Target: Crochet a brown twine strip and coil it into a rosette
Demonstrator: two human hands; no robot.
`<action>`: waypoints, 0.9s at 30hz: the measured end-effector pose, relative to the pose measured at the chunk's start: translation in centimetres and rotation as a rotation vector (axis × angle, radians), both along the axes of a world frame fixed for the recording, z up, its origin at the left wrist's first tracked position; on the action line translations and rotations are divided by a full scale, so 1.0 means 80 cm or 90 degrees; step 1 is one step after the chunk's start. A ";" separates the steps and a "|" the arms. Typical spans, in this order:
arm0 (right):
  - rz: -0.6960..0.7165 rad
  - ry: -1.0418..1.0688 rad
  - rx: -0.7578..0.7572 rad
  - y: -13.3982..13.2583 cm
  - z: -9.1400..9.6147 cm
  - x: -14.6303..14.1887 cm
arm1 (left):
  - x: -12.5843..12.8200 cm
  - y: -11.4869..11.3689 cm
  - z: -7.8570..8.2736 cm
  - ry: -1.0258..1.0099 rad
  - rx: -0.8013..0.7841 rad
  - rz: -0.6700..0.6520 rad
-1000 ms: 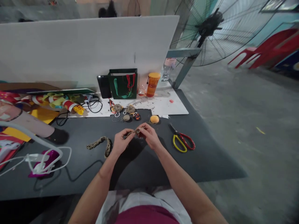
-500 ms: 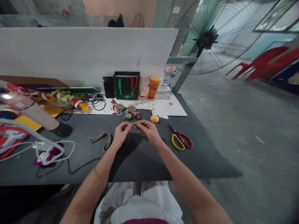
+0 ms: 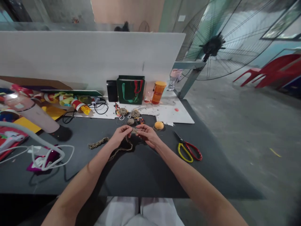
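Note:
Both my hands meet over the middle of the dark table [image 3: 145, 169]. My left hand [image 3: 121, 134] and my right hand [image 3: 147, 135] each pinch one end part of a braided jute cord [image 3: 100, 143]. The cord hangs from my fingers in a loop and trails left across the table. Just beyond my fingers lie several small coiled jute pieces [image 3: 131, 113] with beads, and a small orange ball [image 3: 159, 125] sits to the right of them.
Scissors [image 3: 188, 149] with yellow and red handles lie right of my right hand. A green gift bag [image 3: 130, 89], an orange jar [image 3: 158, 92] and a black box stand against the white partition [image 3: 89, 56]. A glue gun, white cables and coloured craft supplies crowd the left. A large fan stands behind.
My hands have moved a little farther from me and lifted the cord, so it now droops in a loop beneath them. The camera has tilted up slightly.

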State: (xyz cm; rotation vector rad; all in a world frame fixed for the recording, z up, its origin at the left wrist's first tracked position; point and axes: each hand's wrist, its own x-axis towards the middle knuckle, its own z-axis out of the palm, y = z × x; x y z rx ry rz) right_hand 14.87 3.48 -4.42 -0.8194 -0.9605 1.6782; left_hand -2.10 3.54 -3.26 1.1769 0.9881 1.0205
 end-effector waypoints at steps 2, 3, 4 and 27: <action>0.016 0.008 -0.012 0.002 -0.004 0.001 | -0.001 -0.001 -0.004 -0.011 -0.024 -0.021; 0.022 0.009 -0.016 0.004 -0.006 0.002 | -0.001 -0.002 -0.006 -0.016 -0.035 -0.029; 0.028 0.010 -0.020 0.004 -0.008 0.002 | -0.001 -0.002 -0.007 -0.019 -0.045 -0.038; 0.044 -0.024 -0.025 -0.005 -0.022 0.008 | 0.013 -0.017 -0.015 -0.068 -0.173 -0.012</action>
